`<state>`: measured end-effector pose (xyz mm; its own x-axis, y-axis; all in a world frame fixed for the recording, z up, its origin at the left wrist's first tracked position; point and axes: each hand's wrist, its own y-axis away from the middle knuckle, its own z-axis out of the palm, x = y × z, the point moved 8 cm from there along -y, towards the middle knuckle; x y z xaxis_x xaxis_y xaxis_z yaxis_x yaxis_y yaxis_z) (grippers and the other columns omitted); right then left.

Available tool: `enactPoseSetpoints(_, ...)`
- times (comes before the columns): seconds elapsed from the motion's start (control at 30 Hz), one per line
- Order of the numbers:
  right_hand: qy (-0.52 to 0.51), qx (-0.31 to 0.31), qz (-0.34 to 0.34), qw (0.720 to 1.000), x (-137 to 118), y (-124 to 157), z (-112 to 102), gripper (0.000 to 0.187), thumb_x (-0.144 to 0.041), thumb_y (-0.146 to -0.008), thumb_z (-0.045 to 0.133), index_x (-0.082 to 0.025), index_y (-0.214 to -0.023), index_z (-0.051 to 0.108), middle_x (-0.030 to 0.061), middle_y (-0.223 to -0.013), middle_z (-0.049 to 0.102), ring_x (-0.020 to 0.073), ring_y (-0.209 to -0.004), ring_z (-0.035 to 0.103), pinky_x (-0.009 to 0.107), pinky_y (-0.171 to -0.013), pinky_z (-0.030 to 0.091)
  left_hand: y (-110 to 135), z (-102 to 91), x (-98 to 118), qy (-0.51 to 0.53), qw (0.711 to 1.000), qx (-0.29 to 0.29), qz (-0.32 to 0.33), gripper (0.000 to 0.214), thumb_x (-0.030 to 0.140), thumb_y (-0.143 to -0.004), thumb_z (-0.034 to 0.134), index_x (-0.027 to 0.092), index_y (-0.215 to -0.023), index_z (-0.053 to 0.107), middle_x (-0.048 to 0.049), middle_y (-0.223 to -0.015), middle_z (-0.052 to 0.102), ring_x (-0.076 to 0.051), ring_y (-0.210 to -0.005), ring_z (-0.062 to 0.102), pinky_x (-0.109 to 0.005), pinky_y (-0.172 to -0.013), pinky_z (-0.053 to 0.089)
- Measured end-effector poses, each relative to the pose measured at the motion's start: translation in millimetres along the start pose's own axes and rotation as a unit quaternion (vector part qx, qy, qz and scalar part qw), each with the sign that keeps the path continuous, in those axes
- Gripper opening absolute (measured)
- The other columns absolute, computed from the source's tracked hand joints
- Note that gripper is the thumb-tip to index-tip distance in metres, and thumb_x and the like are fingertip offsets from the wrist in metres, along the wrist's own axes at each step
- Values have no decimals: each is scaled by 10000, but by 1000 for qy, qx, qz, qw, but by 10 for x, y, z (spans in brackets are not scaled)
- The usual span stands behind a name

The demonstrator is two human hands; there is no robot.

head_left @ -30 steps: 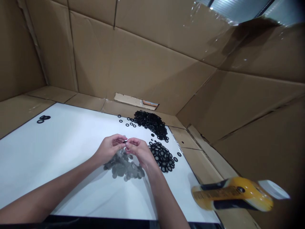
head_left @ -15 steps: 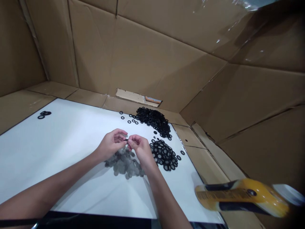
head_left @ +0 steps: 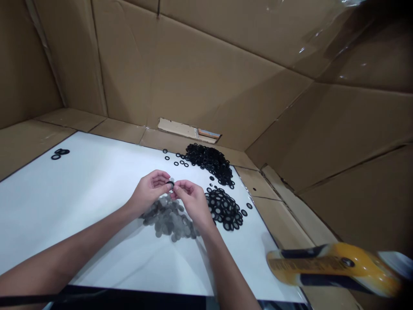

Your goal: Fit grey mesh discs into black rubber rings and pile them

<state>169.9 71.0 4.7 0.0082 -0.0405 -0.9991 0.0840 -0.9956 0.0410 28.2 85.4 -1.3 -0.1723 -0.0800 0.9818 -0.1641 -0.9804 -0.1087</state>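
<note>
Between my two hands is a small black ring [head_left: 170, 184], tilted so that its opening partly shows. My left hand [head_left: 151, 189] pinches its left side with thumb and fingers, while my right hand [head_left: 191, 199] pinches it from the right. Whether a disc sits inside the ring is too small to tell. Below the hands lies a heap of grey translucent discs [head_left: 171, 219] on the white board [head_left: 106, 189]. Close to my right hand is a pile of black rings with grey centres [head_left: 224, 209]. Farther back rests a larger pile of plain black rings [head_left: 209, 159].
A yellow bottle with a white cap [head_left: 332, 265] lies at the right front, over the board's edge. A few black rings [head_left: 61, 153] sit at the far left. Cardboard walls [head_left: 206, 64] enclose the board, with a slot [head_left: 189, 130] low in the back one.
The black ring has turned from nearly edge-on to showing its opening. My hands stay close together, a little higher. The view has shifted slightly.
</note>
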Motion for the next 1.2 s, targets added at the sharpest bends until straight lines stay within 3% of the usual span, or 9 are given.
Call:
enactPoseSetpoints(0.23,48,-79,14,996,10,8,52,192,-348,-811,665,-159,-833,639,18,-733,680,153,-669,636,284,-694,516,-8,68,10,-4,997,-65,-39,288,260,-715,771,154,-940,625,-27,-841,668,-151,-779,649,-306,-772,549)
enactPoseSetpoints(0.73,75,-86,9,993,-15,48,64,199,-368,-814,640,-172,-797,612,-1,-671,648,148,-632,599,271,-654,464,-12,73,-13,-13,990,-129,-58,287,214,-723,762,164,-984,653,-5,-777,680,-118,-663,623,-256,-679,511)
enactPoseSetpoints(1.0,160,-46,-32,986,-47,79,39,118,-315,-828,579,-204,-791,570,-27,-632,599,121,-562,458,235,-527,339,-21,50,-17,-10,992,-104,-70,335,235,-680,789,148,-983,676,-28,-786,690,-144,-674,651,-272,-658,546)
enactPoseSetpoints(1.2,190,-36,-48,980,-46,58,15,139,-335,-848,592,-201,-812,599,-13,-666,612,134,-585,509,243,-548,377,-19,23,-7,1,995,-66,-69,327,232,-670,800,143,-955,667,-14,-767,687,-128,-659,634,-267,-677,522)
